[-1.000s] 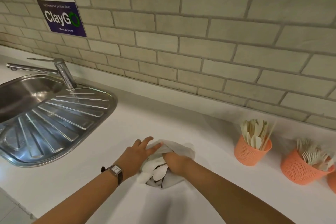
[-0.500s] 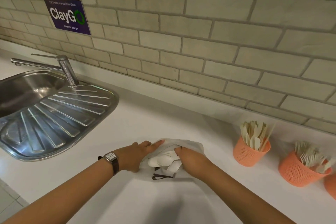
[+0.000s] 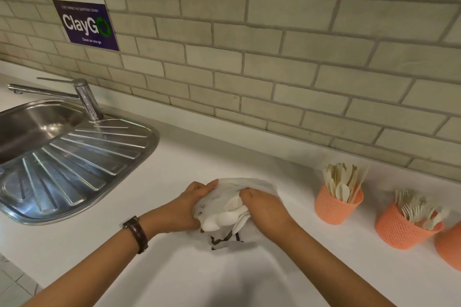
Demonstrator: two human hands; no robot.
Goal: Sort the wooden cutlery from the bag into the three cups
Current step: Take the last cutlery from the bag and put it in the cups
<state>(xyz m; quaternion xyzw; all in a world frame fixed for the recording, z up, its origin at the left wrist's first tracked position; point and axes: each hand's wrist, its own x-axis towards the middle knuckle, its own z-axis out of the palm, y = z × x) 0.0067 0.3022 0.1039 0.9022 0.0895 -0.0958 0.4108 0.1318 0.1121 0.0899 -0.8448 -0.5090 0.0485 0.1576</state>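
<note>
Head view is showing a person working at a white counter [image 3: 224, 157] below a tiled wall [image 3: 299, 57]. Both hands are meeting on a white bag [image 3: 252, 184] that is lying crumpled on the counter near the front edge. The left grip [image 3: 185, 207] is clenching the bag's left side, with its fingers curling over the fabric and a brown-strapped watch [image 3: 137, 233] sitting on the wrist. The right grip [image 3: 264, 209] is curling its fingers over the top of the bag and bunching the fabric. Whether its fingertips are also catching a piece inside is hard to tell, since the fabric is hiding them.

Pale wooden cutlery [image 3: 219, 220] is poking out of the bag's mouth between the two hands, pointing toward the person.

Three orange mesh cups are standing in a row to the right, well apart from the bag. The nearest cup [image 3: 334, 209] is holding spoons and flat slender pieces standing upright. The middle cup [image 3: 399, 232] is holding what appear to be forks, leaning right. The third cup [image 3: 449, 249] is being cut off by the frame edge, so its contents are not showing.

At the left, a steel sink [image 3: 74, 157] with a ribbed drainer and a tap [image 3: 87, 99] is sitting in the counter, and a purple sign [image 3: 84, 20] is hanging on the wall above.
</note>
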